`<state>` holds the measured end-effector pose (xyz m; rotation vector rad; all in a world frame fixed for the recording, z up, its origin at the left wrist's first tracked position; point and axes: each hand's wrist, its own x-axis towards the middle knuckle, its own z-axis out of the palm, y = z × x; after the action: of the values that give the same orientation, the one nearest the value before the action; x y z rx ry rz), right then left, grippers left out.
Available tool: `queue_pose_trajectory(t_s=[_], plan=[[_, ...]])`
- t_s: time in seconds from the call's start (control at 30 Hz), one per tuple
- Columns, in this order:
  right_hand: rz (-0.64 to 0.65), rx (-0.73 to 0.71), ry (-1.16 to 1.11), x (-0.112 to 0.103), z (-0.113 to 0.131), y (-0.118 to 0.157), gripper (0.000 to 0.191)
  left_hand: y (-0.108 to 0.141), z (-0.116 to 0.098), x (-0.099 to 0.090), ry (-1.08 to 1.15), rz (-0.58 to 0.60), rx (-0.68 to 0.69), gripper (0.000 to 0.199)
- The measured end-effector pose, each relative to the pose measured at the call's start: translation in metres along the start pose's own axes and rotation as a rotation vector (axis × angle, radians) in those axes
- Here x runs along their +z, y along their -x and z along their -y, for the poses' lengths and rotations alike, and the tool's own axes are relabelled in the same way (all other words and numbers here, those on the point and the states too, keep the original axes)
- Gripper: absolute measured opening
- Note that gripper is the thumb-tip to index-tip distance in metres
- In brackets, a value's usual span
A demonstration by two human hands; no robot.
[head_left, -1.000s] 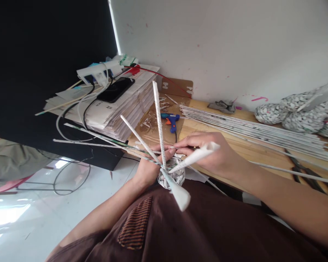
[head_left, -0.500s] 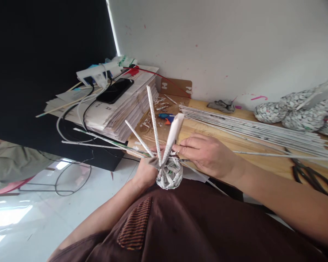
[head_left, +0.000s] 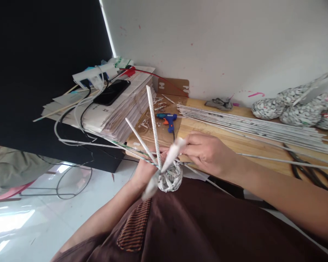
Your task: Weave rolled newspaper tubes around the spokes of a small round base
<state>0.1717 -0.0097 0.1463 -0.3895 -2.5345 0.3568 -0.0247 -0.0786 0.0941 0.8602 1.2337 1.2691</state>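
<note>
A small round weave of rolled newspaper tubes (head_left: 171, 179) hangs just above my brown apron, in front of the table edge. My left hand (head_left: 145, 168) is closed on its far left side, its fingers partly hidden behind the tubes. Two pale paper tubes (head_left: 153, 125) stick up from the weave, and others reach out left. My right hand (head_left: 207, 151) pinches at the weave's right side, beside a motion-smeared paper tube (head_left: 171, 155) slanting up toward its fingertips. Another pale blurred end (head_left: 150, 188) lies at the lower left of the weave.
A blue glue gun (head_left: 169, 119) lies on the table among paper scraps. Rolled paper tubes (head_left: 248, 125) lie in a bundle to the right, near black scissors (head_left: 311, 171) and finished woven pieces (head_left: 296, 114). At left, a paper stack (head_left: 125, 118) bears a phone (head_left: 112, 92) and power strip (head_left: 90, 77).
The thick pale tube by my right fingers has tipped down and now blurs, uncovering the glue gun. A blurred pale end has come down at the weave's lower left. My left hand stays put.
</note>
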Motion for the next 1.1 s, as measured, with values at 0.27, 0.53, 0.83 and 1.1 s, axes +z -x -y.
queue_pose_trajectory(t_s=[0.27, 0.53, 0.83, 1.1], plan=[[0.036, 0.546, -0.199, -0.009, 0.016, -0.011, 0.007, 0.005, -0.010, 0.002, -0.322, -0.023, 0.158, 0.034], [0.017, 0.489, -0.086, -0.009, 0.018, -0.008, 0.009, 0.004, -0.006, -0.001, -0.412, 0.063, 0.179, 0.033], [-0.059, 0.459, -0.157, -0.003, 0.018, -0.004, 0.009, 0.005, -0.008, 0.006, -0.265, 0.004, 0.100, 0.033], [-0.070, 0.420, -0.230, 0.003, 0.017, -0.003, 0.014, 0.003, 0.004, -0.001, -0.235, -0.044, 0.102, 0.033]])
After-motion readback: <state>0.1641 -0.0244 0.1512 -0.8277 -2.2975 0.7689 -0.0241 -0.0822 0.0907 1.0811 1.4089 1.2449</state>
